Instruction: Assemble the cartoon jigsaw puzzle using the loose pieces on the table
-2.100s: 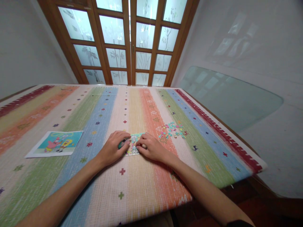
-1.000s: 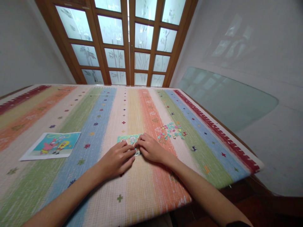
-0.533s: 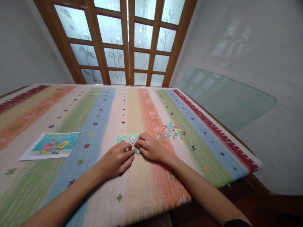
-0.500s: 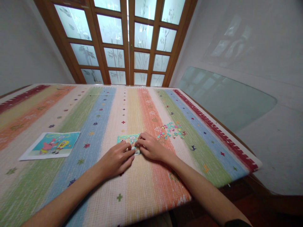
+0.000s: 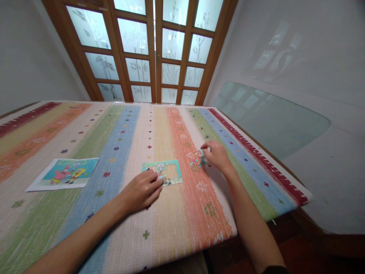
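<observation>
A partly assembled jigsaw puzzle [image 5: 174, 179] lies on the striped tablecloth, its border joined and a gap inside showing the cloth. Resting on the puzzle's lower left part is my left hand [image 5: 146, 188], fingers loosely bent and slightly apart, holding nothing I can see. To the right, my right hand [image 5: 216, 153] reaches over a pile of loose puzzle pieces [image 5: 196, 163] and covers much of it. Its thumb and index finger are bent close together at the pile; what lies between the tips is too small to make out.
A printed cartoon picture [image 5: 67, 173] on white paper lies flat to the left. The striped tablecloth [image 5: 168, 224] covers the table, whose right edge runs beside a white wall [image 5: 313, 76]. Wooden doors with frosted panes [image 5: 155, 57] stand beyond the far edge.
My right hand has left the puzzle and moved right to the loose pieces, uncovering the puzzle's right side. My left hand stays on the puzzle.
</observation>
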Demonstrator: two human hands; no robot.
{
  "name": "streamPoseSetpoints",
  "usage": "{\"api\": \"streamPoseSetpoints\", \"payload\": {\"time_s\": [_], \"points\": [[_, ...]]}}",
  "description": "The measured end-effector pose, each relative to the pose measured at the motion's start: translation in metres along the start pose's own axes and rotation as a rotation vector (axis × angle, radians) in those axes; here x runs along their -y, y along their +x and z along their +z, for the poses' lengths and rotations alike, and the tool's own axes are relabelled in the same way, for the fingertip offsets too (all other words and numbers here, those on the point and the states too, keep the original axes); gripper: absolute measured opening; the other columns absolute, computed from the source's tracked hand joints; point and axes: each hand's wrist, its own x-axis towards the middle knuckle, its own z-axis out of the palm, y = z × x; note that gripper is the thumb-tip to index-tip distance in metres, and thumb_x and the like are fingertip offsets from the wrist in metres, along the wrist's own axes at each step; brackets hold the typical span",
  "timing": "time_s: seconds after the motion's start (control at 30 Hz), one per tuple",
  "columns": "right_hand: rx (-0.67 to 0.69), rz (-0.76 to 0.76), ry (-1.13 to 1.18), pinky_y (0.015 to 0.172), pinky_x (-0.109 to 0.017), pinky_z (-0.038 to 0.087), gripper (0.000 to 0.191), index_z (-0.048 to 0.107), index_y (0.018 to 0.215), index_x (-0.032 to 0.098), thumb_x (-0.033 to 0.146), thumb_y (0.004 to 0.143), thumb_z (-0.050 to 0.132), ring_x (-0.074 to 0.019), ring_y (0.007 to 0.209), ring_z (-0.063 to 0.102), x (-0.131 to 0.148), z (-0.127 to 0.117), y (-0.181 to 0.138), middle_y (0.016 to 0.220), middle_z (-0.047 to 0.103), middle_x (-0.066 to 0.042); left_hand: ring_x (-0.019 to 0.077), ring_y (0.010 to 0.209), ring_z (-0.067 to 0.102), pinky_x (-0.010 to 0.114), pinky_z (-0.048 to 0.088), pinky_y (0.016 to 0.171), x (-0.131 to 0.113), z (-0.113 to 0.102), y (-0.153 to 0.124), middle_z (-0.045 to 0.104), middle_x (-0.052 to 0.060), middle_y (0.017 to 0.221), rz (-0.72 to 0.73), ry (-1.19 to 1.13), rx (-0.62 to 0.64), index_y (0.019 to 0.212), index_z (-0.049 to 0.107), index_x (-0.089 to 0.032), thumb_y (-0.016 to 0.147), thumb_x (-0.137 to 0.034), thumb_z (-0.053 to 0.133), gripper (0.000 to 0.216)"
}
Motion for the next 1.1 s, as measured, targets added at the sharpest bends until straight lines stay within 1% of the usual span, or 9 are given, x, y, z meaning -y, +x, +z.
{"api": "streamPoseSetpoints", "payload": {"time_s": [0.1, 0.17, 0.2, 0.27, 0.4, 0.5, 0.57, 0.87, 1.1], "points": [[0.012, 0.268, -0.08, 0.083, -0.031, 0.044, 0.026, 0.076, 0.09, 0.018, 0.016, 0.086, 0.05, -0.0251, 0.095, 0.066, -0.035, -0.02, 0.002, 0.099, 0.074, -0.011, 0.0206, 0.072, 0.047, 0.035, 0.044, 0.065, 0.001, 0.001, 0.0, 0.054, 0.006, 0.079, 0.017, 0.015, -0.004, 0.101, 0.066, -0.016, 0.105, -0.019, 0.037, 0.03], [0.108, 0.392, -0.134, 0.08, -0.031, 0.044, 0.028, 0.076, 0.093, 0.018, 0.017, 0.087, 0.05, -0.0266, 0.097, 0.067, -0.053, -0.029, 0.0, 0.101, 0.075, -0.012, 0.0206, 0.072, 0.047, 0.035, 0.043, 0.065, 0.002, 0.001, -0.001, 0.054, 0.006, 0.079, 0.025, 0.019, -0.006, 0.101, 0.066, -0.016, 0.106, -0.019, 0.037, 0.029], [0.182, 0.43, -0.144, 0.077, -0.031, 0.044, 0.027, 0.076, 0.092, 0.018, 0.016, 0.087, 0.049, -0.0269, 0.096, 0.067, -0.061, -0.032, -0.001, 0.1, 0.075, -0.013, 0.0205, 0.072, 0.047, 0.035, 0.043, 0.065, 0.003, 0.001, -0.001, 0.054, 0.006, 0.079, 0.025, 0.02, -0.006, 0.101, 0.066, -0.016, 0.106, -0.019, 0.037, 0.029], [0.27, 0.453, -0.133, 0.072, -0.032, 0.043, 0.023, 0.074, 0.084, 0.015, 0.015, 0.084, 0.051, -0.0269, 0.087, 0.067, -0.07, -0.035, -0.004, 0.092, 0.075, -0.015, 0.0203, 0.071, 0.046, 0.035, 0.042, 0.064, 0.004, 0.001, -0.001, 0.054, 0.006, 0.079, 0.024, 0.024, -0.007, 0.101, 0.066, -0.016, 0.106, -0.019, 0.038, 0.029], [0.415, 0.428, -0.043, 0.063, -0.03, 0.043, 0.015, 0.068, 0.066, 0.016, 0.015, 0.077, 0.058, -0.0208, 0.067, 0.062, -0.071, -0.035, -0.009, 0.07, 0.07, -0.01, 0.0203, 0.072, 0.046, 0.035, 0.042, 0.064, 0.004, 0.001, 0.0, 0.054, 0.006, 0.079, 0.028, 0.023, -0.004, 0.102, 0.066, -0.016, 0.106, -0.019, 0.037, 0.029], [0.512, 0.373, 0.054, 0.06, -0.027, 0.043, 0.006, 0.066, 0.065, 0.018, 0.015, 0.07, 0.065, -0.0171, 0.064, 0.06, -0.067, -0.036, -0.012, 0.068, 0.068, -0.005, 0.0203, 0.071, 0.046, 0.035, 0.042, 0.063, 0.003, 0.001, 0.0, 0.054, 0.006, 0.079, 0.027, 0.014, 0.0, 0.102, 0.066, -0.016, 0.106, -0.019, 0.038, 0.029], [0.557, 0.34, 0.106, 0.059, -0.027, 0.043, 0.006, 0.064, 0.065, 0.019, 0.017, 0.067, 0.069, -0.0164, 0.062, 0.059, -0.066, -0.038, -0.012, 0.067, 0.067, -0.003, 0.0203, 0.071, 0.046, 0.035, 0.042, 0.064, 0.002, 0.0, 0.0, 0.054, 0.006, 0.079, 0.021, 0.011, 0.001, 0.102, 0.066, -0.016, 0.106, -0.019, 0.038, 0.029], [0.62, 0.301, 0.143, 0.06, -0.028, 0.044, 0.018, 0.062, 0.062, 0.02, 0.03, 0.063, 0.078, -0.0158, 0.06, 0.057, -0.066, -0.04, -0.013, 0.061, 0.063, 0.001, 0.0206, 0.073, 0.047, 0.035, 0.044, 0.066, 0.003, 0.002, -0.001, 0.054, 0.006, 0.079, 0.012, -0.004, 0.0, 0.102, 0.067, -0.017, 0.105, -0.019, 0.039, 0.028], [0.638, 0.269, 0.168, 0.058, -0.027, 0.04, 0.014, 0.06, 0.064, 0.02, 0.02, 0.062, 0.073, -0.0135, 0.058, 0.052, -0.063, -0.036, -0.014, 0.06, 0.06, 0.003, 0.0201, 0.071, 0.046, 0.035, 0.045, 0.065, 0.002, 0.001, 0.0, 0.054, 0.006, 0.08, 0.009, -0.017, -0.011, 0.099, 0.066, -0.016, 0.105, -0.018, 0.039, 0.028]]}}
